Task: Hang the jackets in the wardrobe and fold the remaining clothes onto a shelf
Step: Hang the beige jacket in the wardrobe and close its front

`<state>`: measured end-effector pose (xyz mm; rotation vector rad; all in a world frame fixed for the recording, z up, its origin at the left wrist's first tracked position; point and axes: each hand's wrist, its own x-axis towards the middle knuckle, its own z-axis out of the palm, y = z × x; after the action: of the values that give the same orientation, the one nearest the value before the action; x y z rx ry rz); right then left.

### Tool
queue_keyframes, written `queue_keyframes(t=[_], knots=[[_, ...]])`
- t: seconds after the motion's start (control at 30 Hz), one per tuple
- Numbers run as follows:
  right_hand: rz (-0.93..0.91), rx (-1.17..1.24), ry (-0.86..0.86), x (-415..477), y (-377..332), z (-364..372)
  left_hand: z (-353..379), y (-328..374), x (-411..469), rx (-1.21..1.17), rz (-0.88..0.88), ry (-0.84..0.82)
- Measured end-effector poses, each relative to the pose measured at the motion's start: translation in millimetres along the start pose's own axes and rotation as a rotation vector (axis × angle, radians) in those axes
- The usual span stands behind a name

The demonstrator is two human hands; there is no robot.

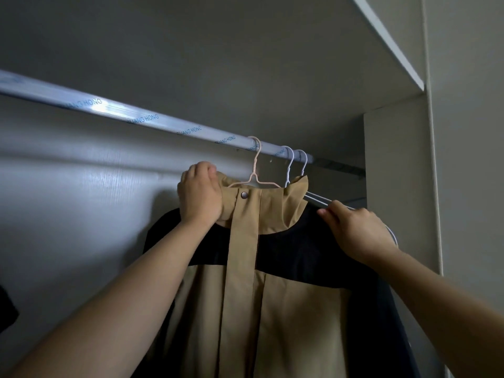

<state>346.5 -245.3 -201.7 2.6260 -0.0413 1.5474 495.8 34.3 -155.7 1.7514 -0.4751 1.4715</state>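
- The rail point(163, 122) runs from near left to far right across the wardrobe. The stretch left of the jacket is bare, so you have room to slide that way.
- Your left hand point(200, 197) has its grip curled round the left side of the tan collar point(272, 211), bunching the cloth. Hold it only firmly enough to steady the garment; pulling down could, I think, drag the collar off centre.
- The jacket point(286, 309), tan with a dark yoke, hangs on the beige hanger point(256, 165), whose hook is already over the rail. Check that both shoulders sit squarely on the hanger arms before you let go.
- Two white hangers point(290, 165) are hooked just to the right, and their wire arms pass behind the collar. Ease the jacket clear so they don't snag.
- Your right hand point(357, 230) lies on the jacket's right shoulder, fingers stretched out beside a white wire arm. Whether its grip pinches cloth or wire, I cannot tell. Use it to smooth the shoulder outward.
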Motion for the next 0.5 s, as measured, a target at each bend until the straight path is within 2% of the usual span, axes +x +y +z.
queue_keyframes(t=[0.1,0.2,0.33,0.5], knots=[[-0.005,0.049,0.031,-2,-10,-7,-15,23,9,-0.045,0.082,-0.049],[-0.026,0.087,0.022,0,-36,-17,-28,49,18,0.035,0.034,-0.186],[-0.091,0.117,0.072,-3,-80,-31,-61,55,31,0.178,-0.134,-0.142],[-0.158,0.146,0.119,-14,-140,-45,-113,42,43,0.326,-0.193,-0.077]])
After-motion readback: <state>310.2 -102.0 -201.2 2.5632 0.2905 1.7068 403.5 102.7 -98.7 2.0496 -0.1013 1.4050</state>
